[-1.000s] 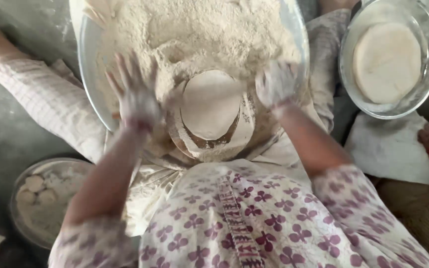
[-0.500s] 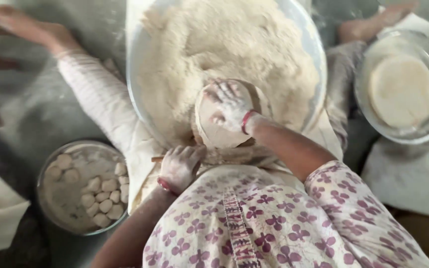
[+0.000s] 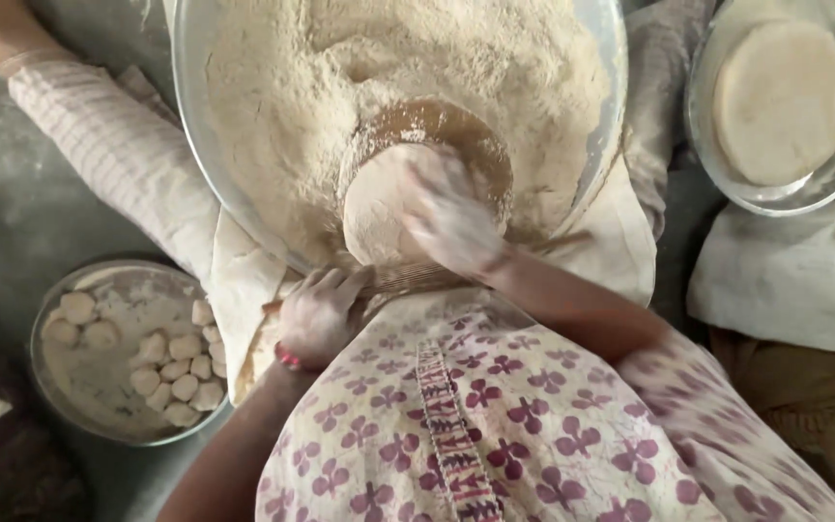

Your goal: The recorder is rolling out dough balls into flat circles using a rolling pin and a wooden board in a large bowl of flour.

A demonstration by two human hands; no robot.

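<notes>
Over flour bowl (image 3: 195, 145), your right hand (image 3: 451, 222) blurs, pressing dough disc (image 3: 379, 208), grip unclear; left hand (image 3: 319, 314) stays loosely curled, holding nothing.

— What's the big bowl (image 3: 195, 145) made of?
— Shiny metal, smooth at the rim, heaped with matt, powdery flour (image 3: 340, 77). The dough disc (image 3: 379, 208) in it looks soft and dusted, on a brown wooden board (image 3: 480, 150).
— And the hands?
— The right hand (image 3: 451, 222) is flour-coated; the left hand (image 3: 319, 314) is dusty too.
— Elsewhere?
— Small matt dough balls (image 3: 181, 372) in a dull, floured metal dish (image 3: 50, 387); printed cotton cloth (image 3: 495, 425); a glossy bowl (image 3: 717, 164) at the right edge.
</notes>
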